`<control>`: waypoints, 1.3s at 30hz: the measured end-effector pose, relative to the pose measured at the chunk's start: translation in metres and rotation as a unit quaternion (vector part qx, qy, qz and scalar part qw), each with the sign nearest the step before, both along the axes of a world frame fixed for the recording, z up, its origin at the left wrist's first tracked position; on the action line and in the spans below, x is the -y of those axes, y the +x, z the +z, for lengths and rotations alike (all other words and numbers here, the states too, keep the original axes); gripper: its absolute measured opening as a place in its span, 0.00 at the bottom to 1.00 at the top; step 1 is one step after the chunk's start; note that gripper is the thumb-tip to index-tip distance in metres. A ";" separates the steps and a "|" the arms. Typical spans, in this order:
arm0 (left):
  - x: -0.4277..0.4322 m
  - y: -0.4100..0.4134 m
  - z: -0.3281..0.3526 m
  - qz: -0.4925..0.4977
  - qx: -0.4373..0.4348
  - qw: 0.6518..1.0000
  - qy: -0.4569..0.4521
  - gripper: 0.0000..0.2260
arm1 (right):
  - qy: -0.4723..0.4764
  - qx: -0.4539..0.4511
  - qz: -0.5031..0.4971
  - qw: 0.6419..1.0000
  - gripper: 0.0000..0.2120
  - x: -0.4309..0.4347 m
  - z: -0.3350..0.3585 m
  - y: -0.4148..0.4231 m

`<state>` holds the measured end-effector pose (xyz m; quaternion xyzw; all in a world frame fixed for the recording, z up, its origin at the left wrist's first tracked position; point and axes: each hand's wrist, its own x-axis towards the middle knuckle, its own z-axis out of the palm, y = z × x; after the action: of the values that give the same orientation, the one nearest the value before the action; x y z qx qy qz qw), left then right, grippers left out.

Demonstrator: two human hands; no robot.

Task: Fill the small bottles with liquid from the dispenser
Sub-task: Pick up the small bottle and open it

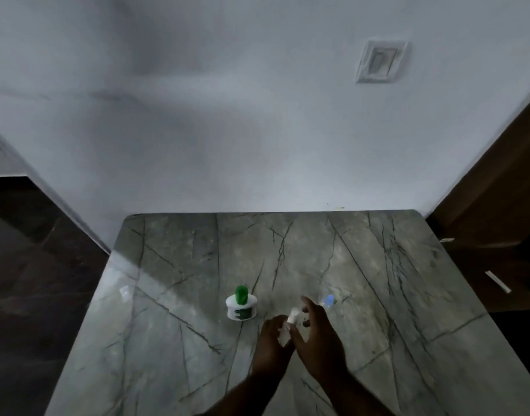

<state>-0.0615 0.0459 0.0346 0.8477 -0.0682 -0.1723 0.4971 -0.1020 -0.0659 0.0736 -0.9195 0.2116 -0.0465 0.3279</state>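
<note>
A white dispenser (pixel 241 308) with a green pump top and a green label stands on the grey marble table (pixel 167 325). Right of it, my left hand (pixel 271 340) is closed around a small white bottle (pixel 290 321), which is tilted with its cap end up and to the right. My right hand (pixel 317 334) is at the bottle's top, fingers spread, thumb and forefinger near the cap. A small clear bottle with a blue cap (pixel 329 301) stands just beyond my right hand. The frame is blurred, so the fingers' grip on the cap is unclear.
A white wall (pixel 257 130) with a switch plate (pixel 380 61) rises behind the table. A dark wooden door or cabinet (pixel 497 190) stands on the right. Dark floor (pixel 33 280) lies to the left of the table's edge.
</note>
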 end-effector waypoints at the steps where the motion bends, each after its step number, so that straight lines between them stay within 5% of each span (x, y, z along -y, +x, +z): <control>1: -0.007 -0.003 0.007 0.001 0.006 1.000 -0.002 0.16 | -0.014 -0.005 0.010 1.000 0.27 -0.002 0.011 0.001; 7: -0.042 -0.003 0.030 -0.018 0.050 0.998 0.030 0.21 | -0.054 -0.046 0.078 0.994 0.12 -0.022 0.049 0.018; 23: -0.058 -0.002 0.032 -0.056 0.050 0.996 0.053 0.23 | -0.023 -0.069 0.182 0.981 0.04 -0.022 0.069 0.018; 28: -0.051 -0.005 0.031 -0.049 0.045 0.996 0.063 0.24 | -0.010 -0.104 0.139 0.985 0.23 -0.022 0.076 0.022; 32: -0.046 -0.005 0.033 -0.047 0.030 0.997 0.053 0.25 | -0.103 -0.141 0.121 0.977 0.15 -0.025 0.077 0.030; 35: -0.047 -0.001 0.033 -0.044 0.034 0.997 0.053 0.23 | -0.103 -0.123 0.173 0.972 0.06 -0.024 0.077 0.031; 39: -0.049 0.004 0.028 -0.051 0.044 0.995 0.077 0.22 | -0.058 -0.089 0.197 0.975 0.06 -0.029 0.078 0.032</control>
<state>-0.0575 0.0946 0.0627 0.8858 -0.1196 -0.1648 0.4171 -0.0695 -0.0372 0.1517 -0.9609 0.0516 0.0891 0.2569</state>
